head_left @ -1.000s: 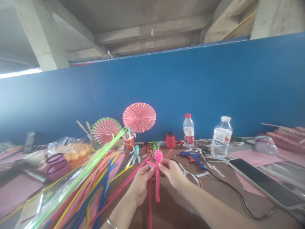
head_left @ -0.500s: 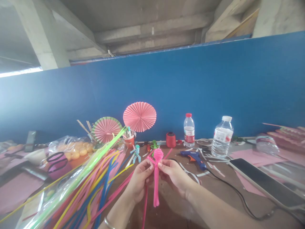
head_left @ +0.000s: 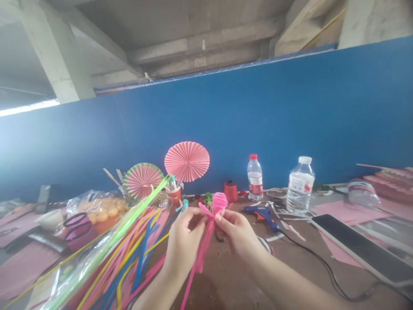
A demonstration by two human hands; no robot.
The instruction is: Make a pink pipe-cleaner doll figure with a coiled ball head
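A bright pink pipe-cleaner figure (head_left: 220, 202), with a round coiled head and long strands hanging below, is held upright between my hands above the table. My left hand (head_left: 187, 234) is closed, thumb and fingertips pinching the pink strands just under the head. A short pink end sticks out up and to the left there, and one longer strand trails down. My right hand (head_left: 237, 232) pinches the figure from the other side, right below the head. Exactly which strand each fingertip grips is hidden. Behind my left hand a small turquoise pipe-cleaner figure (head_left: 185, 204) is partly covered.
Colourful pipe cleaners (head_left: 142, 254) and a plastic sleeve of green ones (head_left: 106, 245) lie left. A blue glue gun (head_left: 263, 214) with a black cord, two water bottles (head_left: 255, 183), a phone (head_left: 358, 245) and paper scraps lie right. Pink paper fans (head_left: 187, 161) stand behind.
The pink figure has tilted, its head shifting slightly right and up, its lower strands swinging left. My left hand has turned and risen a little, covering more of the turquoise figure.
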